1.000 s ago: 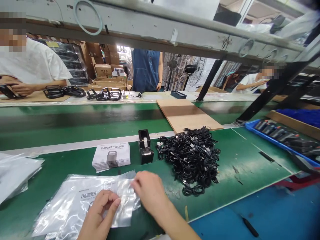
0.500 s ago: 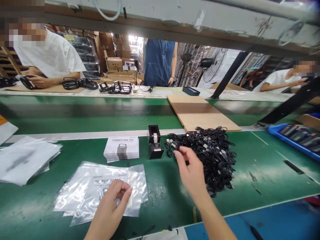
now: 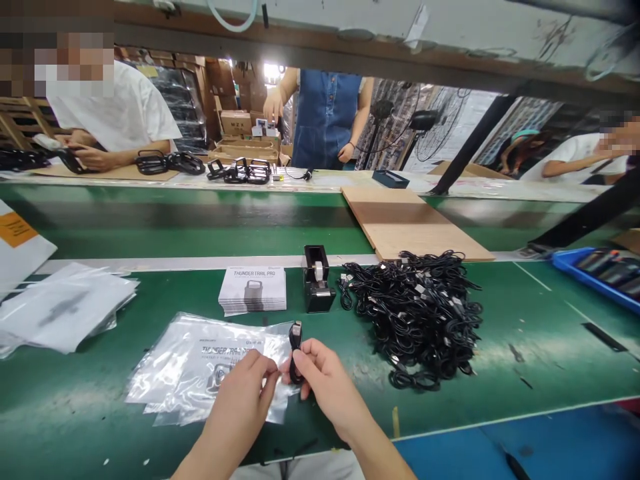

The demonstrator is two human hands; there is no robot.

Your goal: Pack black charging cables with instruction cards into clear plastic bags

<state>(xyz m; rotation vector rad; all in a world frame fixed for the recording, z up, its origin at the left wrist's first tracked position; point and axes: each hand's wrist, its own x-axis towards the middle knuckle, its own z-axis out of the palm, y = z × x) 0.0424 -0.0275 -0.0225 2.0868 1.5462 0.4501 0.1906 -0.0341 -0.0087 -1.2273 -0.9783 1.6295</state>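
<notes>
Head view of a green bench point(image 3: 500, 347). The right hand point(image 3: 325, 383), near the middle of the bench's near edge, pinches a small coiled black cable point(image 3: 295, 337) between thumb and forefinger. The coil stands upright above the fingertips, its plug end at the top and its lower part hidden in the grip. The left hand point(image 3: 245, 393), touching the right at the fingertips, has thumb and forefinger closed on the right edge of a clear plastic bag point(image 3: 190, 363). The bag lies flat on others like it, a printed booklet showing through it. The cable sits just beside that pinched edge, outside the bag. Toward the bench's far edge, left to right: a booklet stack point(image 3: 253, 288), a black tape dispenser point(image 3: 317, 287), and a pile of cables point(image 3: 417, 310). More bags point(image 3: 65, 313) lie at the left end.
</notes>
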